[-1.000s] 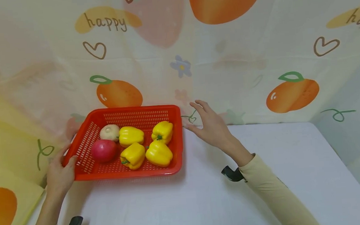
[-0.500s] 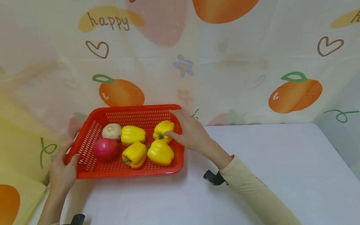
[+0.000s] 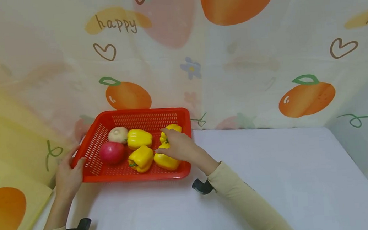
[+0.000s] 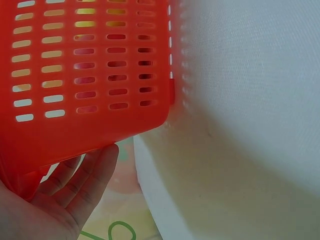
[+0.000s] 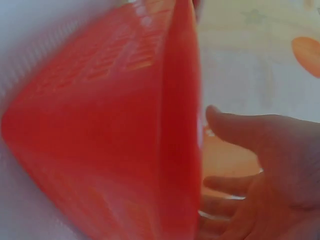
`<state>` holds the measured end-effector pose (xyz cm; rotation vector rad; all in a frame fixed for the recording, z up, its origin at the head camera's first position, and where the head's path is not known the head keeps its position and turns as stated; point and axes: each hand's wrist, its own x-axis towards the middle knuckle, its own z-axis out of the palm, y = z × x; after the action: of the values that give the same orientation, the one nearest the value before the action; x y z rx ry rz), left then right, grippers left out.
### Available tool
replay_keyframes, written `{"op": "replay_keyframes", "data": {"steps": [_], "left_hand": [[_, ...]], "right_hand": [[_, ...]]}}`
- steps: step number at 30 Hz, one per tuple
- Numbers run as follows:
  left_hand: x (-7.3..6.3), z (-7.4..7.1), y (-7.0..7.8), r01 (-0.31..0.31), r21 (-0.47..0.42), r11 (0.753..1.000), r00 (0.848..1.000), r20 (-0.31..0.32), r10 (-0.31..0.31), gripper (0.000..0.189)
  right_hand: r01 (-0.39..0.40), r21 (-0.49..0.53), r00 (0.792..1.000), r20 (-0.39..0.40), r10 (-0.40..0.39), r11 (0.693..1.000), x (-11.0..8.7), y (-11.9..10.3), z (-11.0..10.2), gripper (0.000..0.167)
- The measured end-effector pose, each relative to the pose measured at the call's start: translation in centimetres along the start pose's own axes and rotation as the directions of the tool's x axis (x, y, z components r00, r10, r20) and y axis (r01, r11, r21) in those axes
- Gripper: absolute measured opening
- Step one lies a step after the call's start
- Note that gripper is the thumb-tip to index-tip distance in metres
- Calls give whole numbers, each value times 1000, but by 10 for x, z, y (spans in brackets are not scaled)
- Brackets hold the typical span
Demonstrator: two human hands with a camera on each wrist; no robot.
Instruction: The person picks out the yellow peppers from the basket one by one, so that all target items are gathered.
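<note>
A red perforated plastic basket (image 3: 137, 176) stands on the white table with its left end slightly raised-looking in the left wrist view. My left hand (image 3: 69, 174) grips its left rim, fingers (image 4: 97, 175) curled under the edge. Inside lie several yellow bell peppers, among them the back middle one (image 3: 139, 138) and the front middle one (image 3: 141, 159). Over the basket's right side my right hand (image 3: 183, 147) hovers, thumb and fingers spread about the back right pepper (image 3: 173, 128). That hand partly hides it and the front right pepper (image 3: 166, 162). Contact cannot be made out.
At the basket's left end sit a pinkish-red round fruit (image 3: 112, 152) and a cream-coloured round bulb (image 3: 118, 135). Behind the basket hangs a fruit-printed cloth (image 3: 233, 90). White table surface (image 3: 271, 166) extends to the right and front.
My right hand has moved left from beside the basket, across its right rim, to above the right-hand peppers. My left hand keeps its grip on the left rim.
</note>
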<state>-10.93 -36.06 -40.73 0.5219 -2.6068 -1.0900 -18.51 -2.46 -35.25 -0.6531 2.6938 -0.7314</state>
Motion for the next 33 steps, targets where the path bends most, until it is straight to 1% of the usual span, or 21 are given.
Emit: {"op": "replay_keyframes", "data": {"steps": [3, 5, 7, 12, 14, 16, 23, 25, 27, 29, 30, 33], "left_hand": [[-1, -1, -3, -9, 2, 1000, 1000, -8, 9, 51], [-2, -1, -3, 0, -7, 1000, 1000, -5, 0, 51], [-2, -2, -3, 11, -3, 1000, 1000, -10, -11, 51], [-3, -2, -1, 35, -20, 999, 999, -14, -35, 50], [-3, -1, 0, 38, -28, 999, 999, -20, -39, 50], [-3, 1, 1, 42, -38, 998, 999, -26, -43, 50], [-5, 1, 1, 47, -33, 998, 999, -22, -47, 51], [-4, 0, 2, 46, -37, 998, 999, -21, -47, 51], [-4, 1, 2, 42, -41, 998, 999, -23, -43, 51], [-3, 1, 1, 37, -42, 998, 999, -29, -38, 50], [-3, 1, 1, 35, -40, 999, 999, -32, -36, 50], [-3, 2, 0, 43, -37, 998, 998, -40, -45, 49]], "right_hand": [[-49, -151, 998, 30, 54, 987, 6, -9, 11, 80], [-61, -238, 997, 28, 70, 969, 10, -14, 18, 79], [-61, -321, 997, 25, 73, 945, 15, -19, 24, 79], [-65, -420, 995, 35, 88, 905, 24, -28, 33, 78], [-70, -446, 995, 37, 97, 892, 26, -31, 36, 75], [-77, -483, 994, 36, 108, 872, 27, -33, 38, 73], [-131, -617, 981, 35, 193, 776, 32, -45, 49, 76], [-143, -634, 977, 32, 210, 760, 34, -47, 53, 64], [-155, -636, 976, 22, 219, 756, 34, -50, 54, 50], [-171, -628, 975, 6, 224, 759, 34, -52, 54, 39], [-176, -622, 975, -4, 221, 763, 33, -53, 54, 37], [-178, -578, 978, -18, 206, 796, 31, -56, 51, 45]]}}
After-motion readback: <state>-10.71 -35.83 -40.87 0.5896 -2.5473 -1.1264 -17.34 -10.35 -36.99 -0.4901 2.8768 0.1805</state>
